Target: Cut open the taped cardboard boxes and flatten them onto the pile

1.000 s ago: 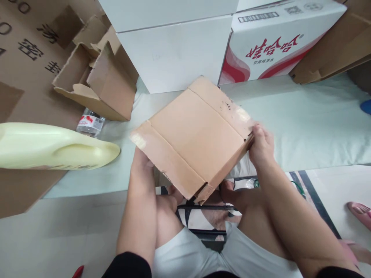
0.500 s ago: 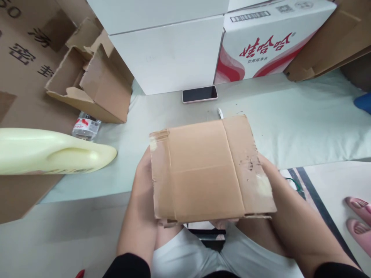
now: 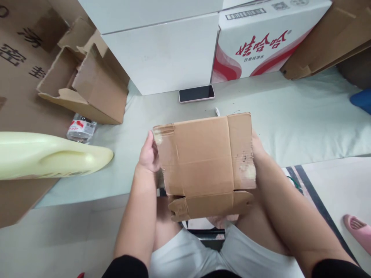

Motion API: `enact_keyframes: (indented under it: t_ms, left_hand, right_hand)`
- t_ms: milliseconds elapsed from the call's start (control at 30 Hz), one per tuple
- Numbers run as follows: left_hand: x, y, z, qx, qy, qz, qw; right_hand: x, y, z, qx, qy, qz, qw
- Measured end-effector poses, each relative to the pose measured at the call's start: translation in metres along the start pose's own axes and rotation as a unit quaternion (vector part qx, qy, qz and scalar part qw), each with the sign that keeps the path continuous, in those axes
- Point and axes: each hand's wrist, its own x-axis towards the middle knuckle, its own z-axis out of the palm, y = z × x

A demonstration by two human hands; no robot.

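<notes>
A creased, worn piece of brown cardboard point(image 3: 205, 154), with taped corners and fold lines, is held up above my lap. My left hand point(image 3: 150, 153) grips its left edge, thumb up by the top left corner and fingers tucked behind. At the right edge, my right hand point(image 3: 256, 144) is mostly hidden behind the cardboard; only its back and wrist show. A short flap with notched ends hangs bent along the lower edge. Just beyond the upper edge lies a small white object point(image 3: 217, 112), partly covered.
A phone point(image 3: 196, 94) lies on the pale green cloth point(image 3: 290, 116). White cartons point(image 3: 162, 58) and a printed water carton point(image 3: 261, 46) stand behind it. An open cardboard box point(image 3: 95, 85), a water bottle point(image 3: 81, 129) and a pale yellow bottle point(image 3: 52, 156) are at left. Pink slippers point(image 3: 358, 227) show at right.
The cardboard has tilted, bringing the lower flap into view. My left hand has come up along the left edge, so its thumb now shows. The view has shifted slightly.
</notes>
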Motion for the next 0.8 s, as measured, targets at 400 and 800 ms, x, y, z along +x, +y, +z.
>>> enact_keyframes:
  t_ms: [400,800]
  left_hand:
    - [0.025,0.013,-0.022,-0.11,0.142,0.253,0.95]
    - [0.014,0.014,0.005,-0.155,0.066,0.133,0.977]
  right_hand:
    - [0.013,0.002,-0.02,0.176,-0.222,0.048,0.958]
    - [0.008,-0.021,-0.028,0.15,0.037,-0.123,0.98]
